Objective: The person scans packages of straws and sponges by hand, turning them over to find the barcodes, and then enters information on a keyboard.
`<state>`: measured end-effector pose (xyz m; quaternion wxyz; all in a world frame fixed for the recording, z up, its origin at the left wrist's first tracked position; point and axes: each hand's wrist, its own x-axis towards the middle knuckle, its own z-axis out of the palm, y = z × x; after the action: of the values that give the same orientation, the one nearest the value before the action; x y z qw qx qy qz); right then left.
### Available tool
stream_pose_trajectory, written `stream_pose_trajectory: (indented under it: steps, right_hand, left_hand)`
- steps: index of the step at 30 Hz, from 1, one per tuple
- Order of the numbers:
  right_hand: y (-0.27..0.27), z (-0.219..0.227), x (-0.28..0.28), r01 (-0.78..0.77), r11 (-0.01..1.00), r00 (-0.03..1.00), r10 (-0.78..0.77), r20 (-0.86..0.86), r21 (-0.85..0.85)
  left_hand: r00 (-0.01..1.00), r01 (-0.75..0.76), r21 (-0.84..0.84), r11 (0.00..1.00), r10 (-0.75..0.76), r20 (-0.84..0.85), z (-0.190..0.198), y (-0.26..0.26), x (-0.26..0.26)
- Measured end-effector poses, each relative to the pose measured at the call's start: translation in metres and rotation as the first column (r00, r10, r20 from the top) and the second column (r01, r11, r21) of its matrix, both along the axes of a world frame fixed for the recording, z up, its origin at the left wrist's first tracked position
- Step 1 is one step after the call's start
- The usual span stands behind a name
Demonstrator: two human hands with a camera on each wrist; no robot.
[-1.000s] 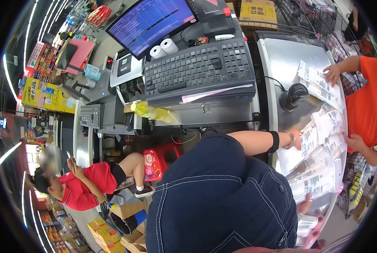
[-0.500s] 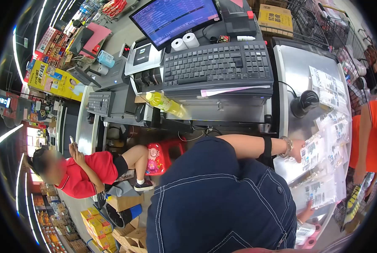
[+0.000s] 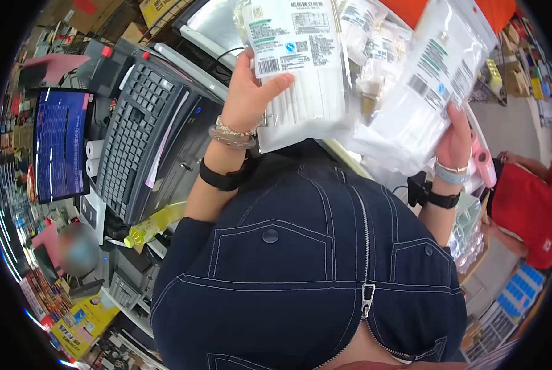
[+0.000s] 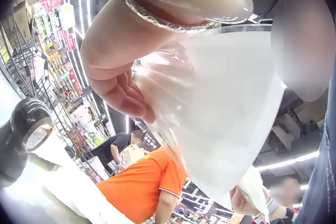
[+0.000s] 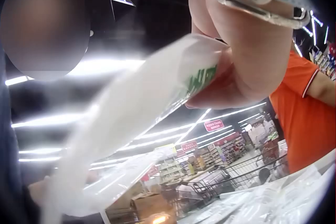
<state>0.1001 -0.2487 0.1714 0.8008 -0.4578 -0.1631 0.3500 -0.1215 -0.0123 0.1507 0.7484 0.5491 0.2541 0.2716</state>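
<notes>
Left hand (image 3: 248, 92) pinches one plastic packet (image 3: 310, 61) at twelve o'clock; right hand (image 3: 455, 140) grips a second packet (image 3: 421, 92), edge-on, at two; both probably light, slick, bendable, best held by their filled sides

Head view looking down over a dark top (image 3: 294, 259), wrist views close to plastic packets (image 4: 226, 108), angled up (orange shirt (image 5: 307, 119) in both)
</notes>
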Motion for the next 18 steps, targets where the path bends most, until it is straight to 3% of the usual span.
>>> stream_pose_trajectory:
  steps: [8, 15, 18]
  right_hand:
    - [0.009, 0.011, -0.016, -0.111, 0.993, 0.994, 0.112, 0.018, -0.029]
    - [0.012, 0.013, -0.03, -0.162, 0.984, 0.985, 0.166, 0.052, -0.067]
    - [0.016, 0.015, -0.035, -0.208, 0.975, 0.976, 0.212, 0.05, -0.075]
  left_hand:
    - [0.99, 0.069, 0.017, 0.997, -0.071, 0.124, 0.016, -0.012, -0.002]
    - [0.984, 0.133, 0.123, 0.984, -0.145, 0.103, 0.035, -0.02, -0.012]
    - [0.98, 0.141, 0.088, 0.986, -0.151, 0.129, 0.037, -0.023, -0.015]
